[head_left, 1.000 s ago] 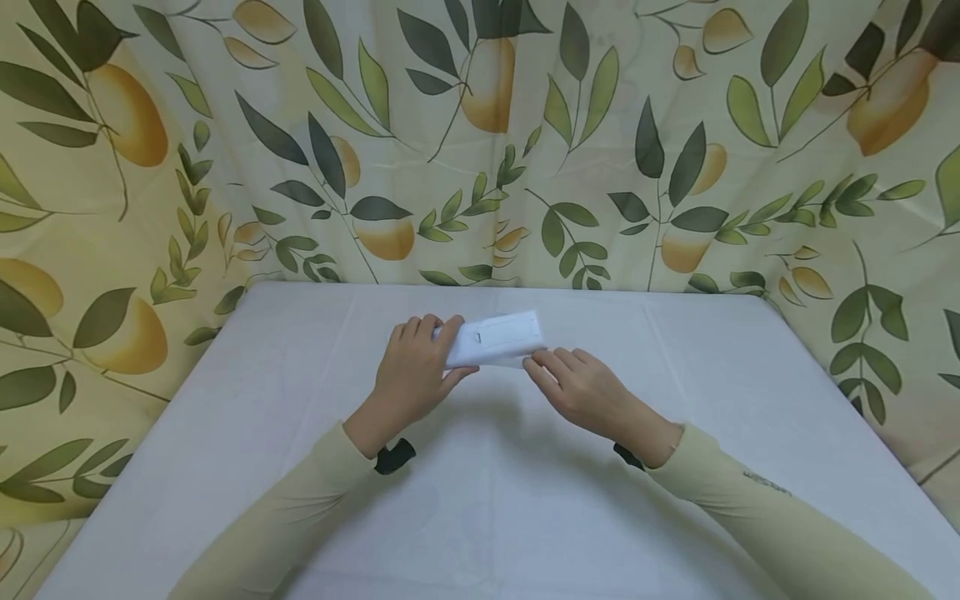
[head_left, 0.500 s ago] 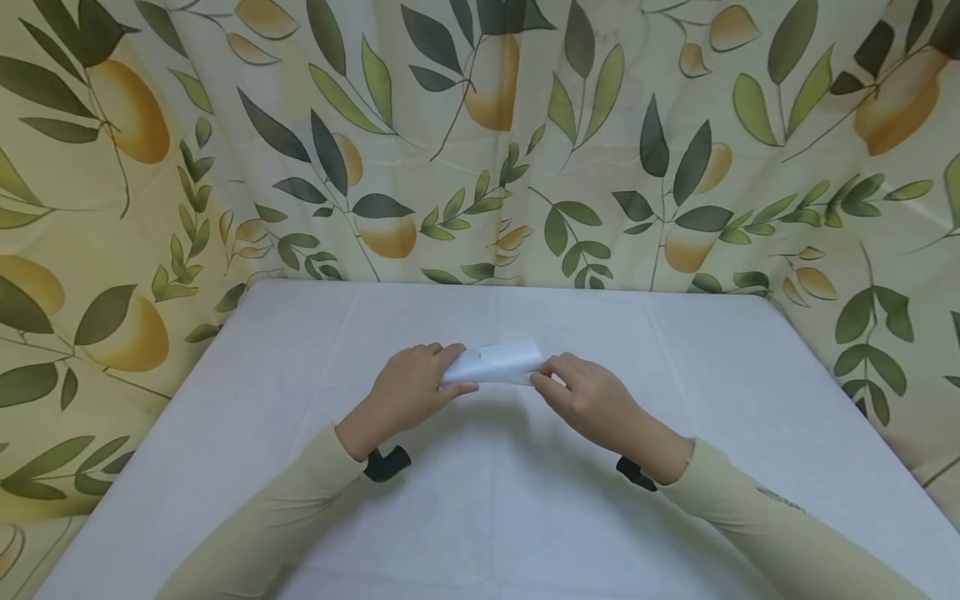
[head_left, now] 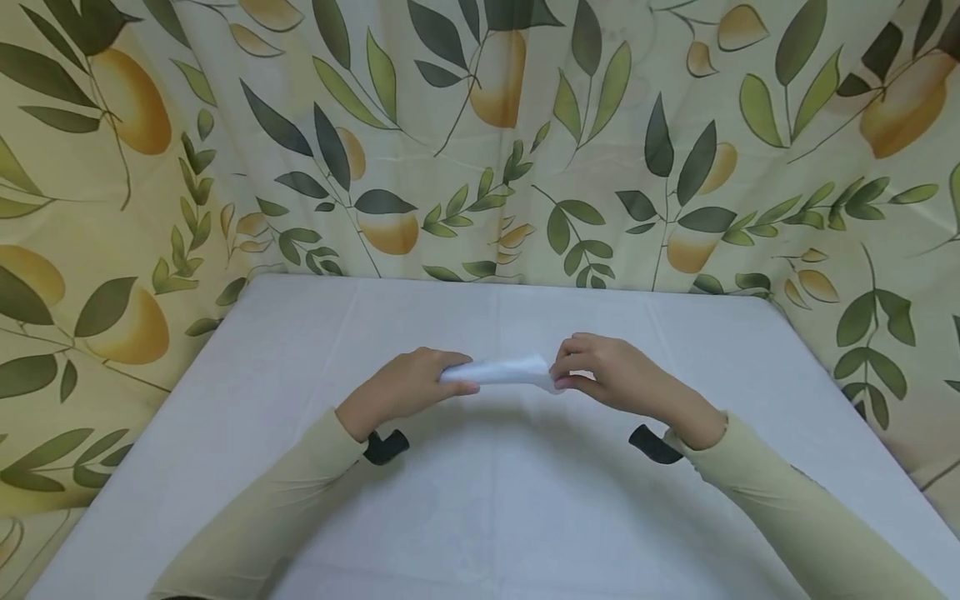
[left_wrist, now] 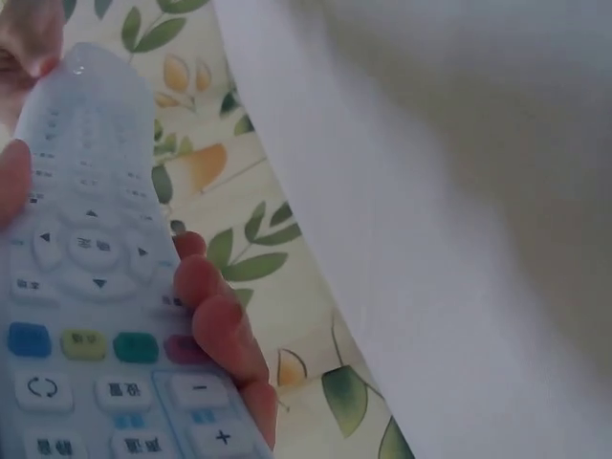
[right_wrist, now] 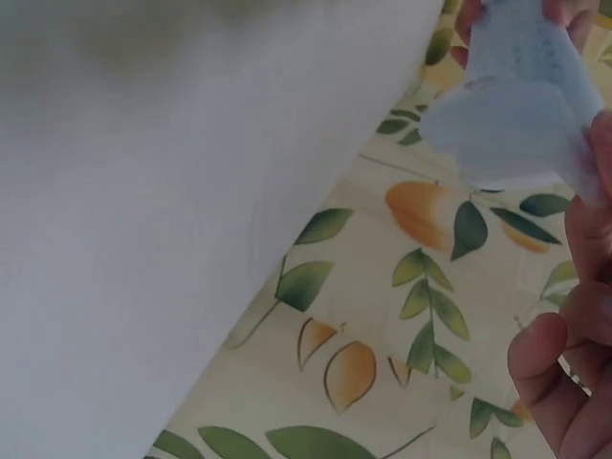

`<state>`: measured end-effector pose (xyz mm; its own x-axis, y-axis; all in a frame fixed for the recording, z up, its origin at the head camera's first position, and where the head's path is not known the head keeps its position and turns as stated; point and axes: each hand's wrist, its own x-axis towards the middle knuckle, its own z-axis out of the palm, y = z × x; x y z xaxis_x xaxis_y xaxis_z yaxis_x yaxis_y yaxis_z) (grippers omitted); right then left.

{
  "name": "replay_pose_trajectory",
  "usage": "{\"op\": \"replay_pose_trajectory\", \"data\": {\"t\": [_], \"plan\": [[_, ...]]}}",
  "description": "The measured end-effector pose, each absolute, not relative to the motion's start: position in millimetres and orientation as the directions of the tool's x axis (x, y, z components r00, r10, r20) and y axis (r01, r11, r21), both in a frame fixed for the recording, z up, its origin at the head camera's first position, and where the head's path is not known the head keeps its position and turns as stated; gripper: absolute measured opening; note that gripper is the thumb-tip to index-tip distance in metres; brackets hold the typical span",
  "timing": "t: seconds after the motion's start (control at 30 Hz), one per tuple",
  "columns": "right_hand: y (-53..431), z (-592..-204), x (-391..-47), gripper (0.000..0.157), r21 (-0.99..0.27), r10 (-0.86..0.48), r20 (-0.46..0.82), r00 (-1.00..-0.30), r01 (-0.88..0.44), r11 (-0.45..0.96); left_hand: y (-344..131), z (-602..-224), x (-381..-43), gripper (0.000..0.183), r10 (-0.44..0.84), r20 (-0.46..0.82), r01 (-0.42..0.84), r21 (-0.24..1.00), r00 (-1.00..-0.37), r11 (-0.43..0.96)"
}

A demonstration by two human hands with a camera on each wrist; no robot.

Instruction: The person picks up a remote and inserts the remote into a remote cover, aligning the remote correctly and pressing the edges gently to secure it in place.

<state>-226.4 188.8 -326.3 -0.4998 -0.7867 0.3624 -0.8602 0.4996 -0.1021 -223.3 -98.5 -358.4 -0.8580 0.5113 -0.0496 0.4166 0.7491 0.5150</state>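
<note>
Head view: my left hand [head_left: 401, 385] holds the remote [left_wrist: 91, 292] snugly, my right hand [head_left: 613, 373] pinches its thin cover [right_wrist: 507, 129], and working that loose end probably needs gentle tugs next.

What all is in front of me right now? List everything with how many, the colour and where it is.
curtain: one, cream with green leaves and orange fruit, along the back and sides
tablecloth: one, white, in front of the curtain
remote: one, white, held above the tablecloth
coloured buttons: four, blue, yellow, green and reddish, in a row across the remote
cover: one, cloudy see-through, over the remote
bands: two, black, one at each wrist
sleeves: two, pale yellow-green, one on each arm
left hand: one, bare, gripping the remote
right hand: one, bare, pinching the end of the cover
</note>
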Motion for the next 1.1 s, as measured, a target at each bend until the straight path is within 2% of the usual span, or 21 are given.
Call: {"op": "replay_pose_trajectory", "data": {"t": [0.2,0.53,0.7,0.9,1.1], "plan": [[193,-316,-237,0.007,-0.292,-0.801,0.143,-0.582,-0.798,0.528,-98,-360,-226,0.044,0.573,-0.098,0.450,0.517,-0.814,0.728],[185,-316,-255,0.004,-0.488,-0.820,0.006,-0.573,-0.717,0.498,-90,-369,-225,0.037,0.606,-0.151,0.477,0.483,-0.781,0.734],[181,-317,-258,0.005,-0.531,-0.841,-0.011,-0.541,-0.709,0.464,-85,-375,-223,0.035,0.625,-0.179,0.481,0.492,-0.760,0.726],[177,-317,-261,0.005,-0.642,-0.866,-0.006,-0.500,-0.662,0.387,-81,-376,-218,0.034,0.670,-0.156,0.521,0.512,-0.726,0.683],[175,-323,-263,0.011,-0.723,-0.890,-0.053,-0.452,-0.597,0.347,-76,-372,-212,0.033,0.702,-0.112,0.602,0.431,-0.704,0.672]]}}
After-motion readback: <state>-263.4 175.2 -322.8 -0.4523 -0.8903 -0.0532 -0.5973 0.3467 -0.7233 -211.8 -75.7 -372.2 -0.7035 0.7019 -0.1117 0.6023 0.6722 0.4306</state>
